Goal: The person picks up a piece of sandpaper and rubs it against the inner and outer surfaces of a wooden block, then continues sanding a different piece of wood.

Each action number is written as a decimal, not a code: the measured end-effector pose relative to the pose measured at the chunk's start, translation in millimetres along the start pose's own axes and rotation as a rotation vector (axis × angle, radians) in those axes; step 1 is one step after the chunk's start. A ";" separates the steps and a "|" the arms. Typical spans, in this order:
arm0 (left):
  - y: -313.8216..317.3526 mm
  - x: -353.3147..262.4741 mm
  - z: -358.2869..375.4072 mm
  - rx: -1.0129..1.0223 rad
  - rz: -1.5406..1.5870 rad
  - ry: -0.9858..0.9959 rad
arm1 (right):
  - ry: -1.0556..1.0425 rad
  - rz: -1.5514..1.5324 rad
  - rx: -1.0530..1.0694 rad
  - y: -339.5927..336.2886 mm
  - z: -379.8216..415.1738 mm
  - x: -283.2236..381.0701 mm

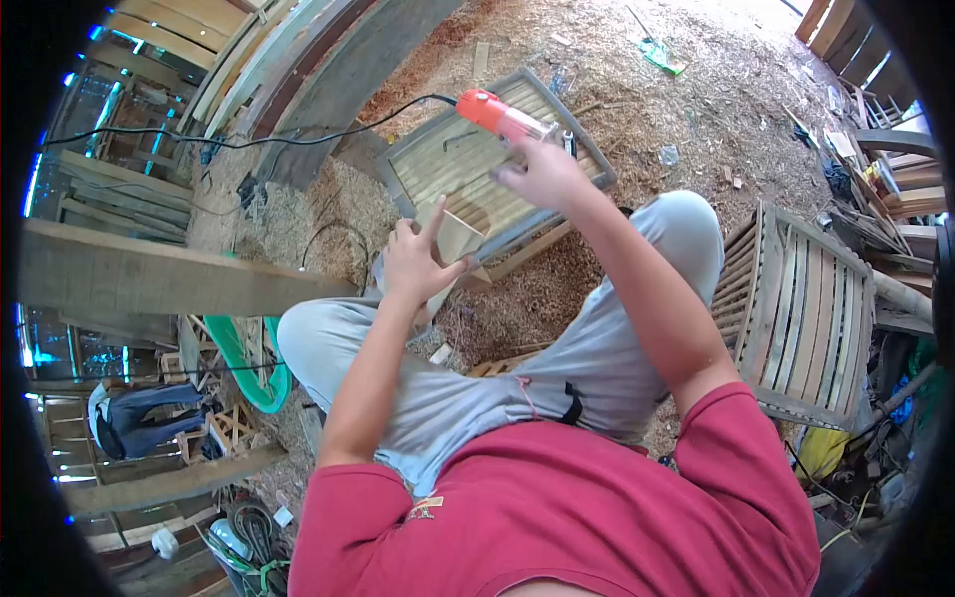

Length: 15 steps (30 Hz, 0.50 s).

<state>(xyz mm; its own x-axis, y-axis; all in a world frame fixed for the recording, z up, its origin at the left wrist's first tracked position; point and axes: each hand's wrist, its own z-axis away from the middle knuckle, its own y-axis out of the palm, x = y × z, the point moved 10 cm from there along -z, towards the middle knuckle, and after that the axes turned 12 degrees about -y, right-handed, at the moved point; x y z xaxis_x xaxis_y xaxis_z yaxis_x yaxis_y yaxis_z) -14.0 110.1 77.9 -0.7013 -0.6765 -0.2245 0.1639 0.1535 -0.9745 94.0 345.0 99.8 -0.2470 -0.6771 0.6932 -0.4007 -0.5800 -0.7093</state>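
A pale wooden piece (458,239) stands between my knees, in front of a framed slatted panel (398,189). My left hand (413,261) is right at this piece, index finger and thumb stretched apart, the other fingers partly bent. On the panel lies an orange corded power tool (487,111) with a clear section and a metal end. My right hand (545,177) is just on the near side of the tool's metal end and overlaps it in this view. Its fingers are smeared by motion, so I cannot tell whether they grip anything. A thin dark hex key (460,137) lies on the panel.
A black cord (288,142) runs left from the tool past leaning boards (338,90). Wood shavings (617,109) cover the floor. A slatted wooden frame (811,318) stands at my right; a wooden beam (179,274) and green plastic chair (244,363) are at my left.
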 end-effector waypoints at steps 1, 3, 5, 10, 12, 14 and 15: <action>-13.0 0.4 -4.7 -0.026 0.120 -0.024 | -0.008 0.039 0.022 2.7 -1.2 2.8; -42.0 -2.2 -14.7 -0.128 0.373 -0.012 | -0.017 0.114 0.081 14.9 1.3 7.1; -76.5 -4.8 -24.7 -0.299 0.637 0.050 | -0.077 0.047 -0.079 12.0 -6.0 8.0; -82.0 18.5 -33.5 -0.369 0.994 -0.011 | -0.096 0.089 -0.305 -39.3 -23.0 12.6; -59.3 23.9 -38.2 -0.303 0.934 -0.016 | -0.071 0.087 -0.364 -51.3 -25.6 -1.4; -34.9 28.8 -38.3 -0.264 0.859 0.024 | -0.031 0.052 -0.358 -60.6 -25.8 -8.3; -28.1 31.4 -38.4 -0.184 0.904 0.011 | -0.016 0.034 -0.353 -65.8 -27.8 -10.5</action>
<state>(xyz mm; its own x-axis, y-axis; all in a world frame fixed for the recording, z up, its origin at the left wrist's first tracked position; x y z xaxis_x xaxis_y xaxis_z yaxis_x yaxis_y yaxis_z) -67.2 112.2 98.1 -0.3671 -0.2371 -0.8995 0.5403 0.7327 -0.4137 98.4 402.8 142.8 -0.2527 -0.7017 0.6662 -0.6738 -0.3665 -0.6416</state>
